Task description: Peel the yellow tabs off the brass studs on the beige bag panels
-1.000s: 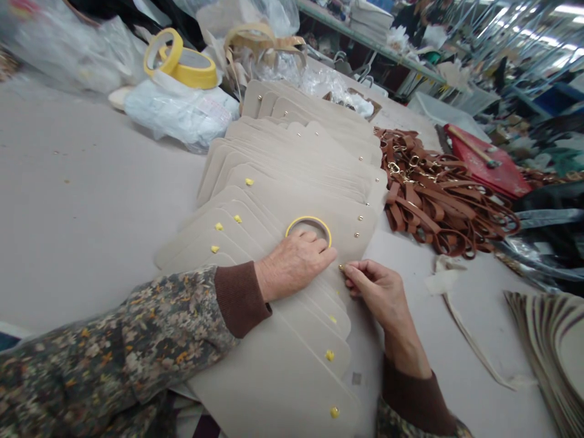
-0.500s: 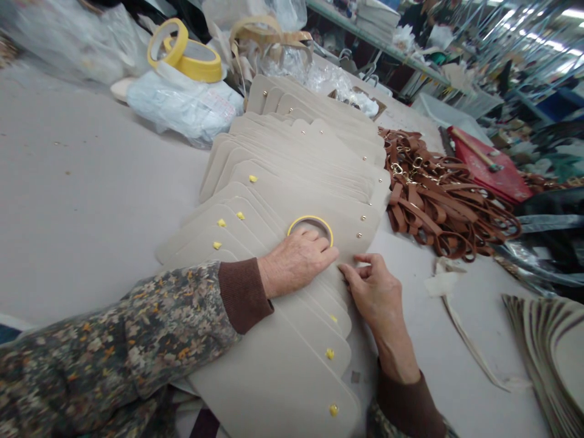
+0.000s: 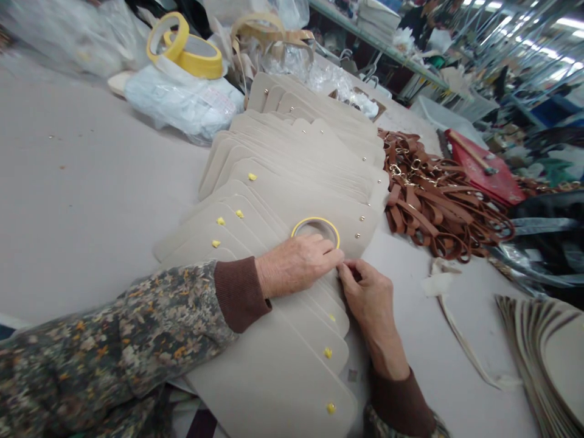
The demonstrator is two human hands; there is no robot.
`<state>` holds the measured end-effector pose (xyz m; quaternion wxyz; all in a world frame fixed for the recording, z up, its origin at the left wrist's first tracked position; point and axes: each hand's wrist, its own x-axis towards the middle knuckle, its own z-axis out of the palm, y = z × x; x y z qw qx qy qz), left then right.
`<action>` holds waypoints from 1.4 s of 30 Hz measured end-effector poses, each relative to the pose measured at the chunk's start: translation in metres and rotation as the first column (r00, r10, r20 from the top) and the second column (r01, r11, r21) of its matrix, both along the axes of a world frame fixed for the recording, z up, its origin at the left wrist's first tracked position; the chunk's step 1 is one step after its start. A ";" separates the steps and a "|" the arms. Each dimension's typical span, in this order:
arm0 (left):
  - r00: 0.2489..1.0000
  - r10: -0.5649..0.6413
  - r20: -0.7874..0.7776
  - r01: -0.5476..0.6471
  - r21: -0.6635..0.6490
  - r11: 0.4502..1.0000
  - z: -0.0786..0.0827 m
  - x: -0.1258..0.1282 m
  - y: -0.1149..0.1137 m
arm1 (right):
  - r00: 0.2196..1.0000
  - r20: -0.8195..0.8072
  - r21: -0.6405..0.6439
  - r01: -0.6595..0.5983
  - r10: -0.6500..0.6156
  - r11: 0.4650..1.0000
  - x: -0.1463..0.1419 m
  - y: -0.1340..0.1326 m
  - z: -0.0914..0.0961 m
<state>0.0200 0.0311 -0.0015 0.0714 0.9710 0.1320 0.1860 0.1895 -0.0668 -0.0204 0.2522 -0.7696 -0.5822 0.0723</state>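
Left hand [image 3: 298, 264]: one, clamped on the near side of a tape roll [image 3: 314, 219], knuckles bent over its rim.
Right hand [image 3: 367, 295]: one, thumb and forefinger brought together at the left fingertips; I could not tell what, if anything, lay between them.
Sleeves [image 3: 177, 298]: two, dark floral cloth with ribbed brown cuffs.
Tape in hand: one thin yellow ring, over the panels toward their right border.
Panels [image 3: 274, 359]: too many to count, flat, smooth, beige, round-cornered, fanned in overlapping layers from the counter's [image 3: 109, 201] near edge toward its far end.
Yellow tabs [image 3: 328, 353]: at least seven, small and crumpled, four along the panels' left side, three along the right.
Studs [image 3: 358, 235]: at least eight, small, round, shiny metal.
Spare rolls [image 3: 198, 58]: two, yellow, one leaning on the other, atop one plastic-wrapped packet [image 3: 182, 103] toward the counter's far left corner.
Straps [image 3: 438, 201]: one tangled heap, brown, leather-like, with gold-coloured clips, right of the panels.
Curved pieces [image 3: 542, 359]: one beige stack, near the counter's right edge.
Strip [image 3: 460, 337]: one, pale, narrow, between panels and stack.
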 end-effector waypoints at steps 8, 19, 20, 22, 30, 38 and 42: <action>0.984 -0.045 0.172 0.065 -0.117 0.991 0.001 -0.006 0.001 | 0.969 -0.181 -0.161 -0.199 0.169 0.967 0.012 -0.010 0.018; 0.976 -0.017 0.215 0.038 -0.091 0.995 0.002 -0.003 -0.007 | 0.933 0.018 0.347 -0.343 0.360 0.873 -0.009 0.001 0.035; 0.978 -0.017 0.207 0.037 -0.089 0.995 0.004 -0.003 -0.007 | 0.930 0.046 0.350 -0.358 0.366 0.866 -0.009 0.002 0.036; 0.985 -0.008 0.173 0.024 -0.093 0.995 0.008 -0.002 -0.006 | 0.931 0.103 0.364 -0.363 0.350 0.858 -0.009 0.004 0.035; 1.000 0.003 0.014 -0.001 -0.106 0.994 0.023 0.011 0.012 | 0.963 0.116 0.427 -0.270 0.243 0.863 -0.005 0.014 0.036; 0.999 0.048 -0.004 -0.048 -0.153 0.987 0.017 0.018 0.010 | 0.961 0.055 0.380 -0.271 0.270 0.884 0.010 0.018 0.029; 0.995 0.079 -0.056 -0.086 -0.146 0.986 0.022 0.018 0.006 | 0.970 0.102 0.398 -0.243 0.221 0.885 0.008 0.017 0.027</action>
